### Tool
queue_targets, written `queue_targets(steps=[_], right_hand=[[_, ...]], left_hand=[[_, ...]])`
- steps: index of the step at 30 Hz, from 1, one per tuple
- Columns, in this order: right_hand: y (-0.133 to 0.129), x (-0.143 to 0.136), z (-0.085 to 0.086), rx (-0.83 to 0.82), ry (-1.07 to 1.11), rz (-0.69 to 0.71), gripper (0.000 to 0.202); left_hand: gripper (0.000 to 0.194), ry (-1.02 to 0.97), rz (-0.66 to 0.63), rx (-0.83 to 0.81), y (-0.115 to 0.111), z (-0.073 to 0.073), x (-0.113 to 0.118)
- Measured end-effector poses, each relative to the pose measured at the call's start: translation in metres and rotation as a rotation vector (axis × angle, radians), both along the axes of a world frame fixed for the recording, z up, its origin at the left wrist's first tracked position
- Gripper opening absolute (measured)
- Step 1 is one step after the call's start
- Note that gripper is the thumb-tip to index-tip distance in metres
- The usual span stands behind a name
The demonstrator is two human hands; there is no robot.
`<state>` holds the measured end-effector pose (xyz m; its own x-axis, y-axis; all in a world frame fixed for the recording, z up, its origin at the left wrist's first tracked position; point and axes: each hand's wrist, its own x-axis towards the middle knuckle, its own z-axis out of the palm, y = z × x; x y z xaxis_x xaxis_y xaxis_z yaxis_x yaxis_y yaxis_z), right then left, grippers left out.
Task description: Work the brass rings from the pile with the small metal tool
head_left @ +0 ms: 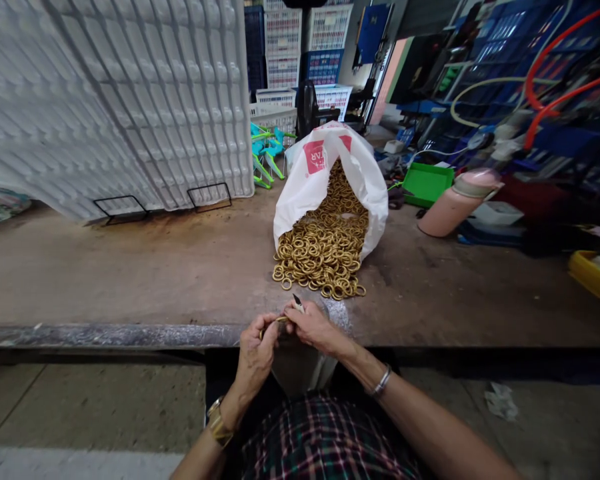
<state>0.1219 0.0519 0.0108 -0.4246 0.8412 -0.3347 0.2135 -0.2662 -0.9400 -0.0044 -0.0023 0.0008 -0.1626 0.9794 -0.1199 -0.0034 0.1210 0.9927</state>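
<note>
Many gold-coloured rings (pixel 323 257) spill from the mouth of a white plastic bag (pixel 303 180) onto the wooden table. At the table's front edge, my left hand (pixel 257 343) is closed on a gold ring (pixel 282 319), pinched between thumb and fingers. Close beside it, my right hand (pixel 313 327) grips a small knife (pixel 298 303) with a dark pointed tip and a pale body. The right fingers meet the ring's right side; just how they touch it is hidden.
White ribbed plastic trays (pixel 155 100) stand upright at the left on black wire stands (pixel 210 197). To the right are a pink bottle (pixel 453 207), a green tray (pixel 427 185) and a yellow container (pixel 595 275). Stacked crates (pixel 283 40) rise behind the table (pixel 130 267).
</note>
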Motion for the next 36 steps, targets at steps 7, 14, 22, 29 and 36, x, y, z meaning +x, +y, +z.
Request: queue_targets(steps=[7, 14, 22, 29, 36], right_hand=[[-0.0005, -0.0019, -0.0008, 0.317, -0.186, 0.008, 0.023], [-0.0001, -0.0024, -0.0077, 0.327, -0.159, 0.035, 0.02], [-0.0003, -0.0013, -0.002, 0.252, -0.091, 0.047, 0.022], [-0.0003, -0.0009, -0.0044, 0.271, -0.07, 0.056, 0.028], [-0.0035, -0.0019, -0.0031, 0.473, -0.316, 0.075, 0.019]], left_hand=[[0.026, -0.069, -0.004, -0.112, -0.0012, 0.0108, 0.0027], [0.03, -0.287, -0.094, -0.217, -0.003, 0.0051, 0.0017], [0.028, -0.399, -0.129, -0.209, -0.0064, 0.0079, -0.0006], [0.025, -0.487, -0.121, -0.194, -0.0078, 0.0048, -0.0009], [0.026, -0.513, -0.074, -0.205, -0.0083, 0.0042, -0.0024]])
